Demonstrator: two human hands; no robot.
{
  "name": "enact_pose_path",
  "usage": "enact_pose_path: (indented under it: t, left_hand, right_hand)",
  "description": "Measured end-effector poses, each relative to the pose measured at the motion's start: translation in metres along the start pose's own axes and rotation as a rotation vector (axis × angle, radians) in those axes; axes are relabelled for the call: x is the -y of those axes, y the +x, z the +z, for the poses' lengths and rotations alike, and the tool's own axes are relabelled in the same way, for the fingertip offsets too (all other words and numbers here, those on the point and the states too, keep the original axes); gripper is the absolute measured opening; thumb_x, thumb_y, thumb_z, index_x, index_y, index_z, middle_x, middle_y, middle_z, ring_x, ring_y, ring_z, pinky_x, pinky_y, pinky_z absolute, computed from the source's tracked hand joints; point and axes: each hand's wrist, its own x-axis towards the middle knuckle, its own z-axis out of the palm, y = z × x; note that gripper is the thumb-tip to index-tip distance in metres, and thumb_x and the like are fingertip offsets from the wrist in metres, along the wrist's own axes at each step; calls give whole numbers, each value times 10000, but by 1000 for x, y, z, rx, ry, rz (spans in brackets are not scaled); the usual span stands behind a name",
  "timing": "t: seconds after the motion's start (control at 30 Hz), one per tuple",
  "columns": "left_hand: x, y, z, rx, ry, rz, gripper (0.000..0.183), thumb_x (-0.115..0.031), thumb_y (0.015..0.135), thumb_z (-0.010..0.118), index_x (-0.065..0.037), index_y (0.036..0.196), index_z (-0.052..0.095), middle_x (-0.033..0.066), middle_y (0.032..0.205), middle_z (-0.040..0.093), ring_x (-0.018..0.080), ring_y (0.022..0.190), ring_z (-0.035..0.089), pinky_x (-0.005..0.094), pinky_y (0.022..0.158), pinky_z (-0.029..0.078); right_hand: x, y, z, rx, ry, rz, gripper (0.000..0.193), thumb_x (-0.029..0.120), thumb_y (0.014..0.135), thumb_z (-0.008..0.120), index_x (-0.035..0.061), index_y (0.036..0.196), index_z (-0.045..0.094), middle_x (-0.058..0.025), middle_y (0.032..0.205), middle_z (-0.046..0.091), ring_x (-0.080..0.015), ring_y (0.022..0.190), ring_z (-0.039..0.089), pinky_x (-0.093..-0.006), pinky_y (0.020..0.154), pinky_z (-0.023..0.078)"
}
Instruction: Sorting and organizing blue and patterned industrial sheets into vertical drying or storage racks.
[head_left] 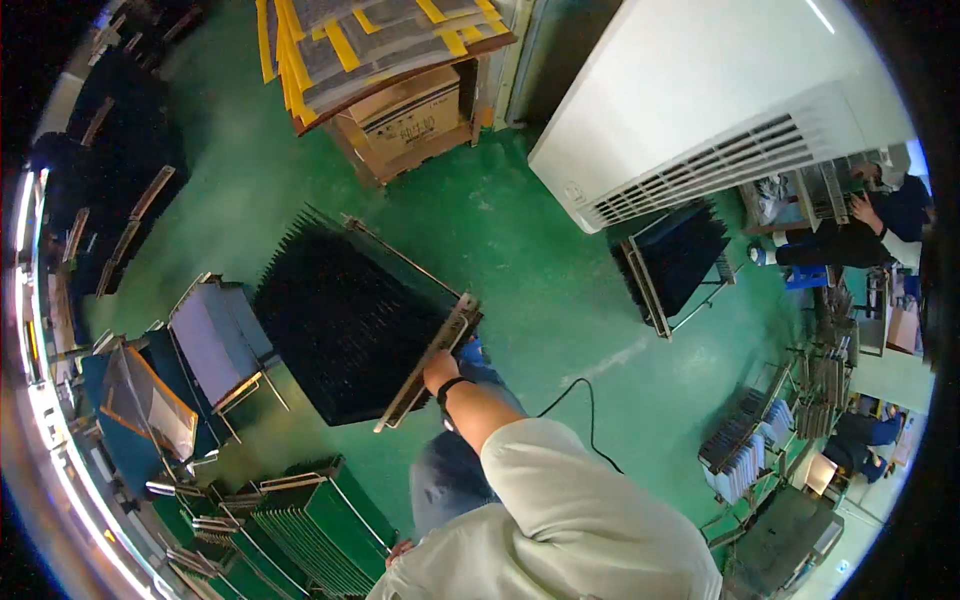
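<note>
My right hand, a dark band on its wrist, is closed on the metal end bar of a rack. The rack is filled with a tight row of thin black sheets whose edges form a comb-like pattern. A long metal rod runs along its far side. Only a small part of my left hand shows, low at my left side beside a rack of green panels; its fingers are mostly hidden by my sleeve.
Racks with lilac and dark panels stand at left. A similar black-filled rack is right, near a large white vented unit. A black cable lies on the green floor. A box sits on a shelf ahead; people work at far right.
</note>
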Motion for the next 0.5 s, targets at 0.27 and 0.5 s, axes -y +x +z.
enact_pose_path:
  t: [0.27, 0.5]
  left_hand:
    - [30, -68, 72, -122, -333, 63, 297, -273, 874, 518, -62, 1083, 509, 115, 906, 635, 229, 792, 625, 323, 596, 502]
    - [328, -129, 108, -80, -475, -403, 296, -250, 875, 506, -39, 1082, 513, 109, 911, 637, 236, 794, 628, 364, 686, 518]
  right_hand:
    - [-70, -88, 78, 127, 68, 73, 264, 173, 826, 440, 136, 962, 664, -42, 1073, 603, -239, 999, 553, -370, 841, 396]
    - [-90, -150, 139, 60, -53, -48, 256, 155, 805, 448, 122, 972, 639, -90, 1009, 620, -247, 960, 573, -389, 774, 446]
